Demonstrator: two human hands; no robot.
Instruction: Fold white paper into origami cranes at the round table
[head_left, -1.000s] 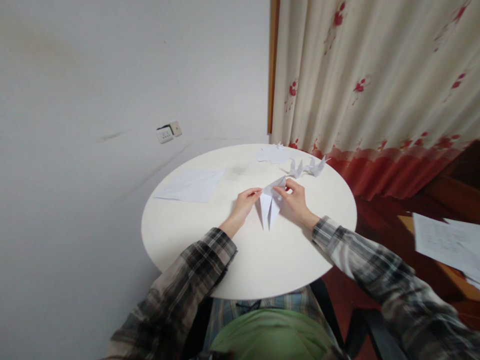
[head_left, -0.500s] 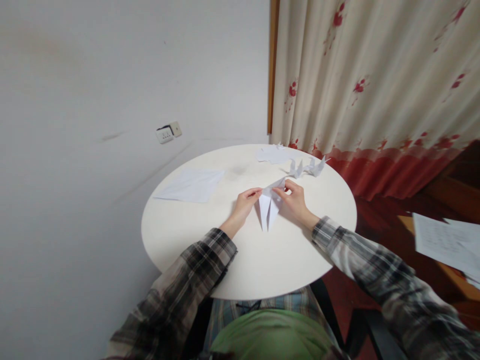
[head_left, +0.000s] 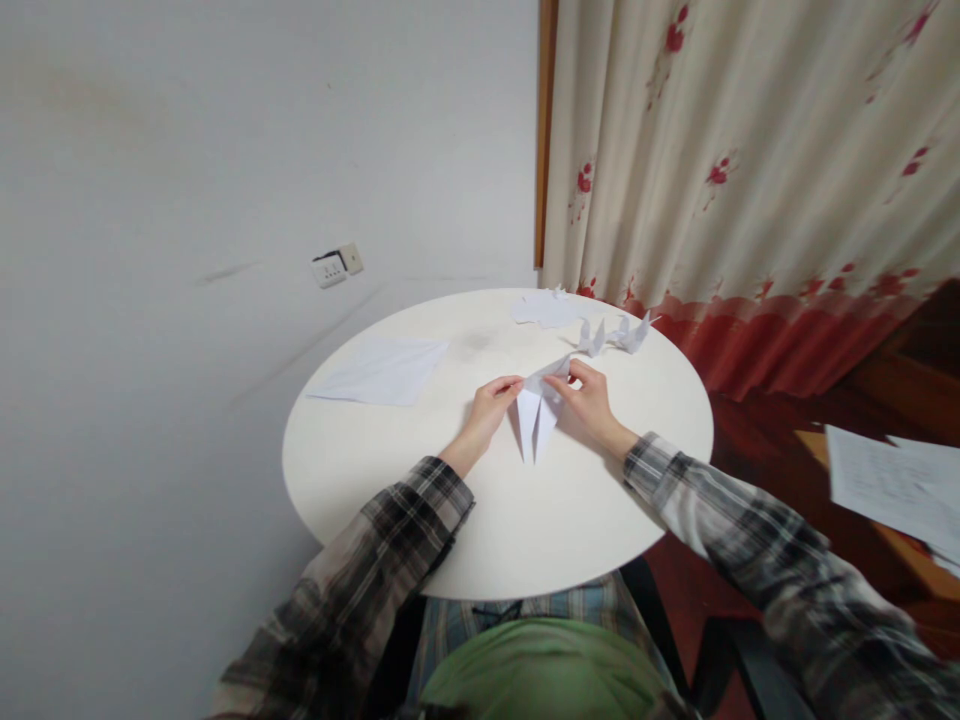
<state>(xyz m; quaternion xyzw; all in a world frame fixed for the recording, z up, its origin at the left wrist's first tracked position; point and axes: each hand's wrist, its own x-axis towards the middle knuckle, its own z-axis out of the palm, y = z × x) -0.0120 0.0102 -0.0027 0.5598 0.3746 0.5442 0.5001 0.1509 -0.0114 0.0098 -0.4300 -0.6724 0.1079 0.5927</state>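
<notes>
A partly folded white paper (head_left: 535,420) with two long points aimed toward me lies on the round white table (head_left: 525,520). My left hand (head_left: 489,405) pinches its upper left edge. My right hand (head_left: 590,400) pinches its upper right flap, fingers curled over the fold. Both hands rest on the tabletop near the middle of the table.
A flat white sheet (head_left: 381,369) lies at the table's left. Small folded paper figures (head_left: 616,334) and more white paper (head_left: 546,308) sit at the far edge. A flowered curtain (head_left: 750,170) hangs behind. Printed sheets (head_left: 892,488) lie on a wooden surface at right. A wall socket (head_left: 336,264) is on the wall.
The paper's upper flap has been pressed slightly lower between my fingers; my hands have hardly moved.
</notes>
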